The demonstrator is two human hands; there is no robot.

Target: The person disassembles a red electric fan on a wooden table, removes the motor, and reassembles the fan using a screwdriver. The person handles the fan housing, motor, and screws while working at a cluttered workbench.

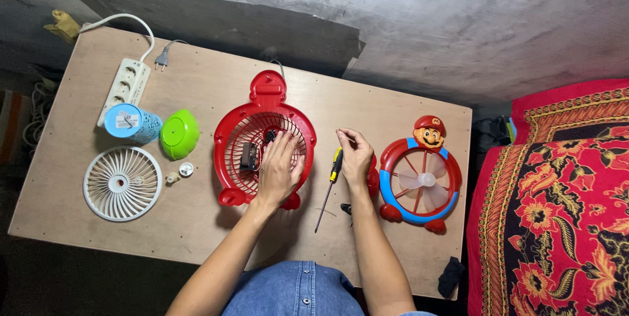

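Note:
A red plastic fan housing [264, 134] with a round grille lies on the wooden table [196, 224]. My left hand [278, 170] rests flat on its grille, beside a small dark motor part [250, 156] inside it. Just to the right, my right hand [354, 155] has its fingertips pinched together on something too small to make out. A screwdriver [329, 185] with a yellow and black handle lies on the table between my hands. The fan's front cover [420, 181], red and blue with a cartoon figure on top, lies to the right of my right hand.
At the left lie a white round fan grille [122, 183], a green dome-shaped piece [179, 134], a light blue cylinder [132, 124] and a white power strip [124, 86] with a loose plug [161, 60]. A red patterned cloth [557, 204] borders the table's right side. A black object [451, 275] sits near the front right corner.

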